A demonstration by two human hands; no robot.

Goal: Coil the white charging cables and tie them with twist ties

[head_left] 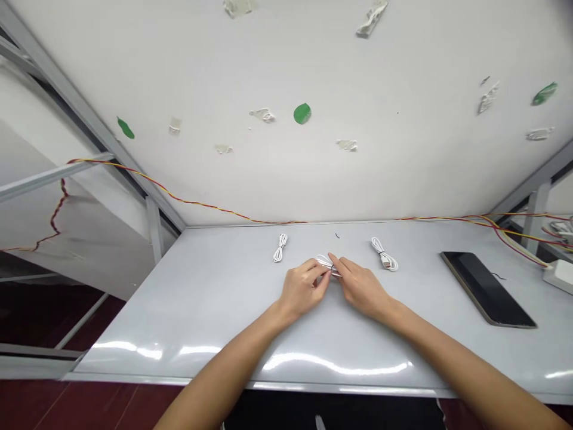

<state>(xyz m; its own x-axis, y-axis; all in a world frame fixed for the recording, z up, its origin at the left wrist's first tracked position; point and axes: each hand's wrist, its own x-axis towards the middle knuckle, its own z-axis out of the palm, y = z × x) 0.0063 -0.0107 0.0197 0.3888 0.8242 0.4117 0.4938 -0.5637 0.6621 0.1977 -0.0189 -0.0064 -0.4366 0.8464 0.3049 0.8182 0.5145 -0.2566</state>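
Observation:
Between my two hands, above the middle of the grey table, is a coiled white cable [323, 260] with a dark twist tie around its middle. My left hand [304, 285] pinches the coil and tie from the left. From the right, my right hand [360, 288] has its fingers closed at the same tie. Most of the coil is hidden behind the fingers. A second bundled white cable [280, 248] lies to the left, tied at its middle. To the right rests a third bundle, a white USB cable [384, 255], also tied with a dark band.
A dark phone [487, 289] lies on the table [179, 310] at the right, near a white power strip [559, 276]. A small black twist tie [337, 236] sits near the back wall. Red and yellow wires [215, 207] run along the wall.

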